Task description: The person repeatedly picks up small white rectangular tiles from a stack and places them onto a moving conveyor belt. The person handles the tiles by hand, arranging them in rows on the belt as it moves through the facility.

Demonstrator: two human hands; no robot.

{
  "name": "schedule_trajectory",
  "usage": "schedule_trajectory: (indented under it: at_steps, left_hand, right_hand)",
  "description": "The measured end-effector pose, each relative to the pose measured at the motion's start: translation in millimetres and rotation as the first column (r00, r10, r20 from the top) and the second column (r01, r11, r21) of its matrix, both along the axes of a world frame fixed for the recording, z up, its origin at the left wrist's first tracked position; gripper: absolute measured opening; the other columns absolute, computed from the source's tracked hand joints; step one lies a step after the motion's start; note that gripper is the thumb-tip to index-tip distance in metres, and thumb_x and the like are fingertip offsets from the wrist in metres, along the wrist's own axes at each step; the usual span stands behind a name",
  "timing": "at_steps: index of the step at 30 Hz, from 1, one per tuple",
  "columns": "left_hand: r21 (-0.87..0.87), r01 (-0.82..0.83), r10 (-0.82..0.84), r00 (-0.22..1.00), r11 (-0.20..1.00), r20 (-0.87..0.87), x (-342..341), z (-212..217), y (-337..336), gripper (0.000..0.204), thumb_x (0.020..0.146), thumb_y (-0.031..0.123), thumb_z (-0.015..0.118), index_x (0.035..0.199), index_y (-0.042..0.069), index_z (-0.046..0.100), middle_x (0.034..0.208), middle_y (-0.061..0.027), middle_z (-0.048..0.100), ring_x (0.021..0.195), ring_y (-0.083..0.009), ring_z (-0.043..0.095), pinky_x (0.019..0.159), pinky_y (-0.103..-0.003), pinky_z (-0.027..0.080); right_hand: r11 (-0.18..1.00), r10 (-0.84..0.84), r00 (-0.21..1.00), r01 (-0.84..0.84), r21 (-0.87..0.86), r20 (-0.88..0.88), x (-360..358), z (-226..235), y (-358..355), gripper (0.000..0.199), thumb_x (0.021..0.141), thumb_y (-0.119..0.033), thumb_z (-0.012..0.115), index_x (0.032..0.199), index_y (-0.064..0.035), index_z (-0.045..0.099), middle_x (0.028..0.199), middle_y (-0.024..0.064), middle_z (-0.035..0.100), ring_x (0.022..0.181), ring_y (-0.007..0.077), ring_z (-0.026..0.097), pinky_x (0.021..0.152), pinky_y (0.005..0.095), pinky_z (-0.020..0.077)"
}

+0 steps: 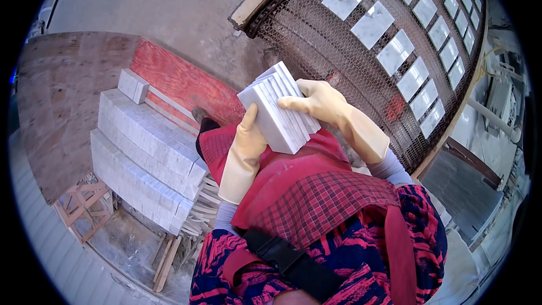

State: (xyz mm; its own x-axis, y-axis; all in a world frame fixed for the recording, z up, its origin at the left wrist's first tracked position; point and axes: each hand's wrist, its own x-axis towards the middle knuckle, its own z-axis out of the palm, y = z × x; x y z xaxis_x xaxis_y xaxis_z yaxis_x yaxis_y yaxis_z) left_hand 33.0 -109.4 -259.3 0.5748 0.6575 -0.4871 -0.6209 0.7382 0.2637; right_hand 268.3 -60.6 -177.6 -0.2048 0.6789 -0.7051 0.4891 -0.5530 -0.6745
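A stack of white-grey stone tiles is held tilted in front of my red apron, its thin edges facing right and up. My left hand, in a cream rubber glove, grips the stack's left side with the thumb on the outer tile's face. On the other side my right hand, gloved alike, closes over the stack with its thumb lying across the tile edges. The fingers of both hands are partly hidden behind the tiles.
At right, a mesh conveyor carries rows of glossy marble tiles. To the left, long rows of stacked tiles stand by a red-painted board and brown plywood. Wooden strips lie at lower left.
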Motion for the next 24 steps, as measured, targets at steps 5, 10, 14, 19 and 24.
schedule_trajectory:
  at_steps: [5,10,14,19,24]
  left_hand:
    - [-0.015,0.052,-0.052,0.998,0.999,0.030,4.6,10.6,8.5,0.082,0.103,0.056,0.056,0.161,0.002,0.034,0.159,-0.0184,0.046,0.145,-0.0335,0.046,0.123,-0.049,0.034]
    - [-0.016,0.049,-0.049,0.998,0.999,0.026,8.3,16.5,8.0,0.079,0.103,0.057,0.055,0.159,0.003,0.039,0.156,-0.0176,0.050,0.143,-0.0334,0.048,0.122,-0.049,0.035]
    - [-0.026,0.001,0.000,0.999,1.000,0.047,6.8,11.3,9.6,0.075,0.103,0.055,0.056,0.156,0.004,0.043,0.153,-0.0168,0.054,0.141,-0.0326,0.051,0.120,-0.050,0.036]
    - [-0.073,-0.160,0.161,0.987,0.984,-0.003,4.7,-11.1,12.7,0.068,0.103,0.051,0.061,0.151,0.004,0.050,0.146,-0.0152,0.060,0.133,-0.0329,0.058,0.116,-0.051,0.042]
    - [-0.015,-0.254,0.253,0.967,0.967,-0.034,-2.9,-5.4,16.1,0.068,0.101,0.053,0.063,0.147,0.004,0.054,0.141,-0.0151,0.063,0.129,-0.0340,0.060,0.112,-0.051,0.046]
  right_hand:
    - [0.987,-0.161,0.982,0.159,-0.025,-0.099,3.4,-5.5,-11.8,0.069,0.084,-0.064,0.076,0.122,-0.0057,0.074,0.107,0.0142,0.077,0.100,0.0239,0.074,0.091,0.0363,0.0542]
    - [0.966,-0.257,0.957,0.254,-0.045,-0.136,6.0,-8.4,-18.9,0.062,0.086,-0.059,0.077,0.119,-0.0059,0.074,0.104,0.0109,0.077,0.095,0.0198,0.073,0.088,0.0354,0.0539]
    - [0.932,-0.361,0.924,0.363,-0.012,-0.125,6.0,1.5,-22.4,0.055,0.089,-0.053,0.077,0.117,-0.0064,0.074,0.101,0.0084,0.077,0.091,0.0161,0.071,0.085,0.0333,0.0536]
    - [0.731,-0.651,0.671,0.680,-0.056,-0.354,17.2,-7.9,-29.1,0.041,0.094,-0.037,0.078,0.116,-0.0020,0.072,0.101,0.0067,0.076,0.086,0.0131,0.070,0.078,0.0305,0.0547]
    - [0.565,-0.758,0.440,0.812,-0.147,-0.481,37.8,-27.5,-38.2,0.042,0.101,-0.030,0.069,0.128,0.0026,0.063,0.116,0.0124,0.074,0.099,0.0221,0.075,0.090,0.0368,0.0596]
